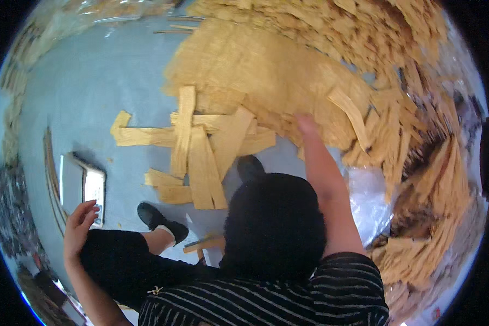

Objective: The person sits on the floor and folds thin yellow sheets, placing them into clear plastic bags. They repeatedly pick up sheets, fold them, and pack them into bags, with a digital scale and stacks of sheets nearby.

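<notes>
Nearest the camera, the person's striped dark top (266,304) and dark trousers (271,223) fill the lower frame. The left hand (80,221) hangs open and empty above the knee, fingers loosely curled, with nothing in its grasp. Just beyond it a small flat scale with a pale screen (87,187) lies on the pale blue floor (92,92), and a black shoe (160,220) is planted nearby.

Farther out, the right hand (307,126) reaches at arm's length to the edge of the big heap of thin tan wooden veneer strips (288,70). Its fingers rest on the strips, but whether they have closed on one I cannot tell, since the hand is seen from behind.

Between the feet and the heap lies a loose scatter of long flat veneer strips (201,146), crossed over one another on the floor.

These strips look very light, thin and springy, likely to split along the grain if bent sharply. A flat pinch near mid-length, or lifting several together, seems safest; edges may splinter.
</notes>
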Tool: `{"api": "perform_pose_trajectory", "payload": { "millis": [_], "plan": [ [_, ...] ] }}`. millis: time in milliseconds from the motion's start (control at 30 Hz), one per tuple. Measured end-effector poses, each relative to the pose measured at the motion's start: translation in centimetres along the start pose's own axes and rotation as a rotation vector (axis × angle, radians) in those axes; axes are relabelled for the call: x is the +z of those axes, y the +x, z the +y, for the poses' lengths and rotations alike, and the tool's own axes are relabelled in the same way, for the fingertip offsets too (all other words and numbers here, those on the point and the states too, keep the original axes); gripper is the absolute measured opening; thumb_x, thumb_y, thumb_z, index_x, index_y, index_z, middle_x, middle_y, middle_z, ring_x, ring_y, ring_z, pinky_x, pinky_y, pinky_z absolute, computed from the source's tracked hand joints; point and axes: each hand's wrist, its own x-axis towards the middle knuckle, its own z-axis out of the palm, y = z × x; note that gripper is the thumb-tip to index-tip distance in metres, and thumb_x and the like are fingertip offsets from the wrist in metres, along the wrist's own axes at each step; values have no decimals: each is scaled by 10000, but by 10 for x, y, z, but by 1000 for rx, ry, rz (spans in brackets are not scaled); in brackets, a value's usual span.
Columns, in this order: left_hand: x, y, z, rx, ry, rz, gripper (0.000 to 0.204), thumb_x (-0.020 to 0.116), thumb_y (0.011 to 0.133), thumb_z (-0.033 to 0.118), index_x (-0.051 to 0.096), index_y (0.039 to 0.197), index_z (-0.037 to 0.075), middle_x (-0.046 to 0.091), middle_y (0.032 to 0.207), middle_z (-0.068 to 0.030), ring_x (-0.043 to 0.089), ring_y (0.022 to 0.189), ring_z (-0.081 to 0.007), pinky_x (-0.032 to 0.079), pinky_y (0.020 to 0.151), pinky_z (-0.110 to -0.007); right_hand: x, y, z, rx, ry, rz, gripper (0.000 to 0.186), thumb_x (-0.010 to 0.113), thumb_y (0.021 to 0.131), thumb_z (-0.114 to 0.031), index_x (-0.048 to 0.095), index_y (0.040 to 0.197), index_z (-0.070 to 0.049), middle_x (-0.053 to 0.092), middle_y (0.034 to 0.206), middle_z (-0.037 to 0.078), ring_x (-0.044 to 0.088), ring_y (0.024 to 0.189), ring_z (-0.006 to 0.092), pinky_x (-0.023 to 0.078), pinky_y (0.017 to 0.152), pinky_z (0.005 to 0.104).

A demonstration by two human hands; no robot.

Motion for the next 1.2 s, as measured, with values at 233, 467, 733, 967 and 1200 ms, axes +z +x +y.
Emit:
{"api": "perform_pose_trajectory", "payload": {
  "millis": [233,467,733,967,1200],
  "plan": [
    [-3,-1,-19,18,-28,-14,363,520,945,171,496,1275,22,571,1153,-119,539,1056,-194,432,902,-297,-53,-216,80,-59,-230,25,250,588,796,-316,585,822,-67,634,740,143,623,717,341,483,651,416],
    [-7,4,-16,-6,66,-26,425,542,938,308,498,1284,64,584,1106,-76,533,1008,-151,410,875,-281,-125,-323,245,358,-505,132,398,632,775,-321,531,1070,-74,638,900,202,613,901,355,481,806,432],
    [-2,-12,-14,-22,90,11,365,512,954,256,508,1283,100,594,1111,-49,534,1012,-127,383,882,-267,-124,-289,183,129,-922,-46,682,750,657,-476,501,1191,-132,494,1162,176,526,1051,361,462,835,456],
    [-1,-10,-21,61,81,-2,389,523,942,267,501,1285,85,595,1114,-53,537,994,-149,403,878,-294,-167,-274,203,-151,-795,-182,228,573,845,-283,647,898,-74,633,953,168,590,931,345,474,796,447],
    [2,-10,-15,161,57,-59,356,511,951,184,498,1268,22,582,1115,-92,537,1021,-159,424,882,-284,-252,-321,242,379,-717,89,305,434,887,-272,655,948,-71,636,998,191,597,950,379,464,837,456]
  ]
}}
